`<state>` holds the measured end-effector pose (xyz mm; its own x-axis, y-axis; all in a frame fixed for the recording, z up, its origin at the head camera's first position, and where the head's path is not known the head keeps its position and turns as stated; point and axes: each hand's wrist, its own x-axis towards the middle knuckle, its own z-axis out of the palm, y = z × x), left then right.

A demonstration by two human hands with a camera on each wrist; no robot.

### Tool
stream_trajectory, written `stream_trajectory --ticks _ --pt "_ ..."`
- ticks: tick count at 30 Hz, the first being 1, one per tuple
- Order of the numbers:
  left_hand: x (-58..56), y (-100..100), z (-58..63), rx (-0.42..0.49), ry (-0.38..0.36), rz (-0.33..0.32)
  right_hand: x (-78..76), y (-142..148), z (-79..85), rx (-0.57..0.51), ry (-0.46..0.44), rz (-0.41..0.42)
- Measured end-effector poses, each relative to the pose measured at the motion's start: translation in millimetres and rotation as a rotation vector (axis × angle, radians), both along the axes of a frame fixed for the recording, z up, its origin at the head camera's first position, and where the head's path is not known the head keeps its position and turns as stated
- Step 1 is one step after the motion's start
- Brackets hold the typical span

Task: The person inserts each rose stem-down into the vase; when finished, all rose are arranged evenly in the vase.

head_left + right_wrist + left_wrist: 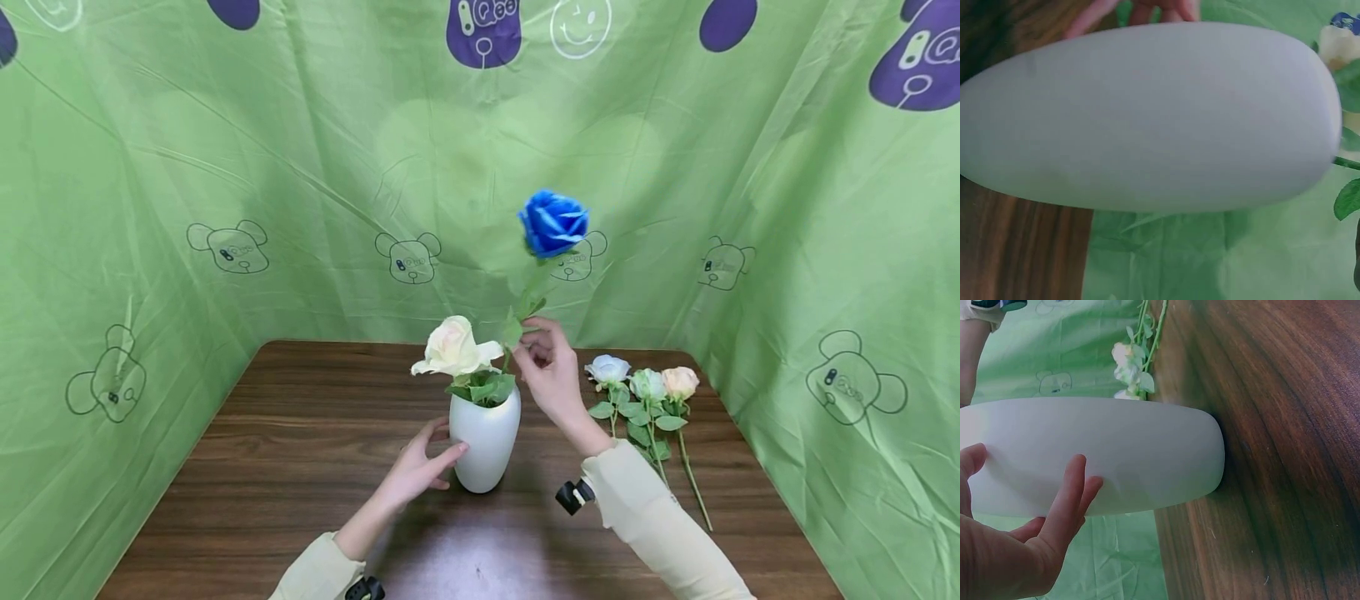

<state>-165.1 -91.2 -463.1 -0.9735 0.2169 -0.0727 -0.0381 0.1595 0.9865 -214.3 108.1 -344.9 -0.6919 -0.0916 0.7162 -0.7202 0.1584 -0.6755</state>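
Aloft, the right hand [553,372] holds a ruffled, thin-stemmed blue rose [555,224].

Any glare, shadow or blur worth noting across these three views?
Head view: pale glare on the near part of the table, shadow around the foot of the vase, and the blue rose has a faint, smeared-looking stem; left wrist: background flowers look soft and washed out; right wrist: dull, hazy vase.

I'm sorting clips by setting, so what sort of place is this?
Probably a small staged recording booth: printed green fabric hangs around a wood-grain table, and a black device, perhaps a camera, shows at the right wrist.
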Motion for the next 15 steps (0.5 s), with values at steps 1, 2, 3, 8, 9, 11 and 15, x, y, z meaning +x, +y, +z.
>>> stream_trajectory --ticks 1,2,3,8,9,11,15 --pt "0.0 0 0.0 0.006 0.000 -0.001 -0.7 -1 -4.1 0.032 0.001 -0.009" --pt "0.0 0 -0.1 0.011 0.002 -0.002 -2.1 -2 -9.2 0.060 -0.003 -0.019" --pt "0.0 0 -0.1 0.014 0.003 -0.002 -3.9 -3 -14.5 0.083 -0.004 -0.026" --pt "0.2 0 -0.3 0.004 0.006 -0.004 -10.7 -5 -35.9 0.190 -0.028 -0.067" --pt "0.3 0 -0.3 -0.001 0.007 -0.003 -11.0 -6 -37.9 0.210 -0.026 -0.077" --pt "0.6 0 0.3 -0.006 0.009 -0.003 -11.0 -6 -39.9 0.241 -0.020 -0.088" --pt "1.8 0 4.2 -0.001 0.009 -0.003 -10.4 -6 -40.3 0.294 -0.015 -0.094"
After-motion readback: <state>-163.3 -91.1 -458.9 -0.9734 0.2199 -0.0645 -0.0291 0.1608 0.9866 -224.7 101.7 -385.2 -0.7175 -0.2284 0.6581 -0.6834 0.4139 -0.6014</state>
